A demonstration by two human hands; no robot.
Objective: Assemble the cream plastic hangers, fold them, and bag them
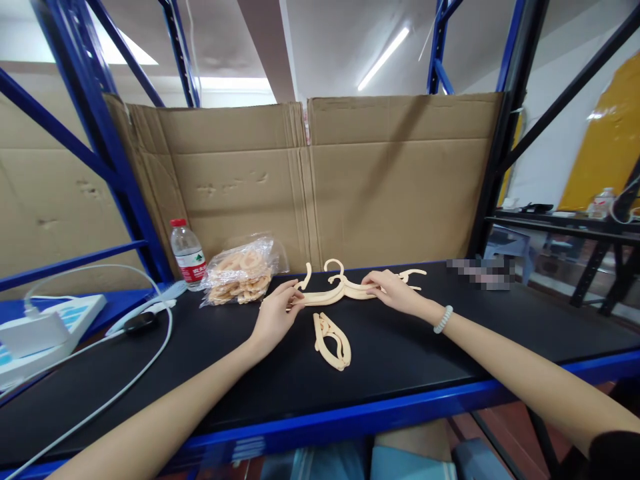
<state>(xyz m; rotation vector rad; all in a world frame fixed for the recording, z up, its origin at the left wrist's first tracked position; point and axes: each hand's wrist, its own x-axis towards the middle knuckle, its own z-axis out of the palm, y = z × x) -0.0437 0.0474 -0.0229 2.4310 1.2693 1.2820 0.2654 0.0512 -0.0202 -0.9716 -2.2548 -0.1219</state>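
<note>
An unfolded cream plastic hanger (333, 292) lies across the black tabletop, its hook pointing away from me. My left hand (279, 312) is closed on the hanger's left end. The fingers of my right hand (393, 291) pinch its right arm. Nearer to me, between my hands, rests a folded cream hanger (333, 341), touched by neither hand. Behind my left hand a cream hook piece (306, 276) sticks up, its lower part hidden. More cream pieces (413, 273) show just behind my right hand.
At the back left are a clear bag of cream hangers (243, 270) and a water bottle with a red cap (188, 255). A power strip (55, 333) with white cables lies far left. Cardboard (400, 193) walls the back; a blue rail (320, 430) edges the front.
</note>
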